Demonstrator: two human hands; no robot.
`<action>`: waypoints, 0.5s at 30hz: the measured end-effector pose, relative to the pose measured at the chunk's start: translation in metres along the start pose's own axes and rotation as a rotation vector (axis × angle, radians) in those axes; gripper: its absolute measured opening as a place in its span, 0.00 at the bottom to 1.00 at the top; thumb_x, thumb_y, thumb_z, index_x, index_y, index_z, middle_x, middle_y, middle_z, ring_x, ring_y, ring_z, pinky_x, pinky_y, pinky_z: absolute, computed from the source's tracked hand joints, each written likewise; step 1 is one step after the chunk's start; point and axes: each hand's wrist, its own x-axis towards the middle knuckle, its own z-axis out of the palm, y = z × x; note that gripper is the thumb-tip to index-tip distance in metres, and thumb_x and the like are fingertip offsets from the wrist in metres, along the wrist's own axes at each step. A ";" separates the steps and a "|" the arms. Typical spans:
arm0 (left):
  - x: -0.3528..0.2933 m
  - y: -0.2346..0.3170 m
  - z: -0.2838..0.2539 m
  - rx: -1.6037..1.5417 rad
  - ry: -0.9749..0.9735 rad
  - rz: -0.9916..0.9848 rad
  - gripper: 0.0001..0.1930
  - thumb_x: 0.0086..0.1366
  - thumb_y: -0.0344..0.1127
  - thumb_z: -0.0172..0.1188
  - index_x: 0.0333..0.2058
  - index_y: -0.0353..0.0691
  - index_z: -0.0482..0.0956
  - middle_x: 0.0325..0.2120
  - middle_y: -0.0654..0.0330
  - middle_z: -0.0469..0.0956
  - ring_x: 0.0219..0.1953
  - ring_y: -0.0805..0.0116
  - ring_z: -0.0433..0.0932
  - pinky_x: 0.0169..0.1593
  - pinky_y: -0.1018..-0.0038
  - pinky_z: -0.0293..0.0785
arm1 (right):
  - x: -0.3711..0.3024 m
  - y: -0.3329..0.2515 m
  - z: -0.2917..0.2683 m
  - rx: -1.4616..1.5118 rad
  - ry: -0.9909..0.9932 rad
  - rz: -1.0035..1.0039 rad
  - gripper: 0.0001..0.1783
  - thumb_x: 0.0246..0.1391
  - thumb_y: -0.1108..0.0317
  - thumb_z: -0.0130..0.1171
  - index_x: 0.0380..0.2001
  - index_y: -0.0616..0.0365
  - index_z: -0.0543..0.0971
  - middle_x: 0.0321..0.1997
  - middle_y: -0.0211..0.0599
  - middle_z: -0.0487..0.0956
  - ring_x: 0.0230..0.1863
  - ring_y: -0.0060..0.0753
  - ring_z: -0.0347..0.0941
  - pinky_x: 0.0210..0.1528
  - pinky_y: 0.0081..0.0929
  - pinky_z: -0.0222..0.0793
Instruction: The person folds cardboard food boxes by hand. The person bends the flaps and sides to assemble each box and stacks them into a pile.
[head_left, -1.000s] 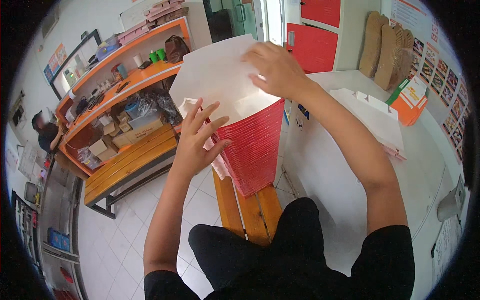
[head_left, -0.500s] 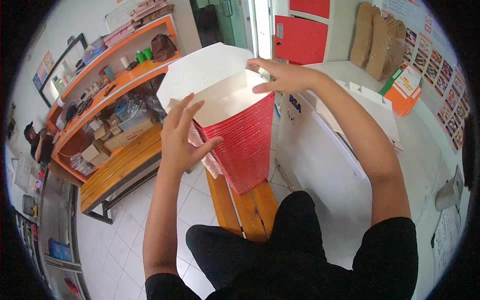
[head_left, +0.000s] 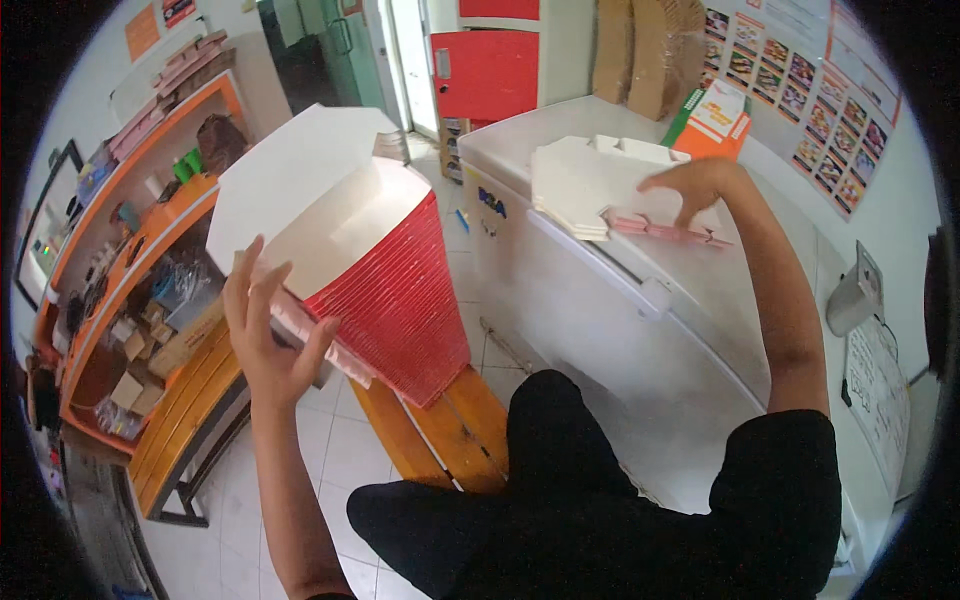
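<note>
A tall nested stack of red cardboard food boxes (head_left: 395, 290) with white insides stands on the bench. The top box gapes, its wide white lid flap (head_left: 290, 170) tipped back to the far left. My left hand (head_left: 270, 330) is at the stack's left side, fingers spread, beside the pinkish flap edges; whether it touches them I cannot tell. Over the chest freezer, my right hand (head_left: 700, 185) curves with thumb and fingers apart. It is just above or touching a small pile of flat white cardboard blanks (head_left: 590, 185) with pinkish-red edges.
The white chest freezer (head_left: 560, 290) stands right of the wooden slatted bench (head_left: 450, 430). On its top lies an orange and green box (head_left: 715, 120), with brown wrapped cardboard (head_left: 660, 55) behind. An orange shelf unit (head_left: 200, 200) and another bench (head_left: 190, 410) are at left.
My right hand has left the rim of the top box and moved right to the white blanks on the freezer. The view has swung right; my left hand stays beside the stack.
</note>
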 end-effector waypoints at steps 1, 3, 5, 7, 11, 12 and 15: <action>-0.001 0.004 -0.001 0.027 0.023 0.020 0.36 0.59 0.65 0.72 0.55 0.43 0.80 0.67 0.45 0.71 0.71 0.42 0.66 0.70 0.43 0.63 | -0.012 0.000 0.008 0.103 -0.061 0.123 0.52 0.40 0.64 0.84 0.69 0.56 0.71 0.71 0.45 0.74 0.61 0.45 0.78 0.65 0.40 0.74; 0.002 0.018 -0.002 0.065 0.071 0.061 0.35 0.61 0.66 0.70 0.53 0.42 0.81 0.66 0.45 0.72 0.71 0.42 0.67 0.70 0.43 0.63 | -0.021 0.025 0.020 0.230 0.062 0.023 0.46 0.40 0.69 0.83 0.65 0.59 0.76 0.68 0.45 0.77 0.59 0.43 0.80 0.62 0.38 0.77; 0.007 0.033 0.002 0.007 0.083 0.108 0.32 0.61 0.67 0.69 0.47 0.41 0.81 0.64 0.44 0.74 0.69 0.42 0.68 0.69 0.43 0.63 | -0.021 0.043 0.033 0.376 0.119 -0.037 0.38 0.41 0.72 0.82 0.59 0.62 0.80 0.62 0.44 0.81 0.56 0.39 0.81 0.59 0.36 0.78; 0.013 0.049 -0.001 -0.039 0.077 0.156 0.32 0.59 0.67 0.71 0.45 0.42 0.82 0.63 0.44 0.75 0.68 0.40 0.69 0.68 0.42 0.64 | -0.018 0.055 0.031 0.534 0.130 -0.067 0.29 0.44 0.73 0.79 0.53 0.64 0.84 0.54 0.42 0.86 0.53 0.36 0.82 0.55 0.33 0.79; 0.013 0.076 -0.012 -0.124 -0.009 0.210 0.30 0.57 0.66 0.73 0.39 0.43 0.84 0.55 0.49 0.82 0.63 0.43 0.75 0.64 0.48 0.71 | -0.007 0.082 0.026 0.530 0.244 -0.071 0.16 0.58 0.65 0.71 0.45 0.65 0.86 0.40 0.43 0.88 0.43 0.32 0.82 0.48 0.31 0.77; 0.016 0.085 -0.015 -0.157 -0.006 0.219 0.26 0.58 0.61 0.75 0.36 0.42 0.83 0.51 0.51 0.84 0.60 0.46 0.78 0.60 0.51 0.75 | -0.007 0.089 0.022 0.454 0.391 -0.097 0.15 0.61 0.63 0.68 0.43 0.65 0.86 0.38 0.43 0.88 0.40 0.31 0.82 0.46 0.31 0.76; 0.007 0.098 -0.026 -0.242 -0.098 0.160 0.23 0.59 0.55 0.77 0.35 0.41 0.83 0.51 0.51 0.84 0.61 0.49 0.78 0.59 0.53 0.75 | -0.014 0.082 -0.006 0.158 1.126 0.056 0.16 0.65 0.59 0.62 0.41 0.63 0.86 0.37 0.45 0.88 0.40 0.33 0.82 0.44 0.35 0.76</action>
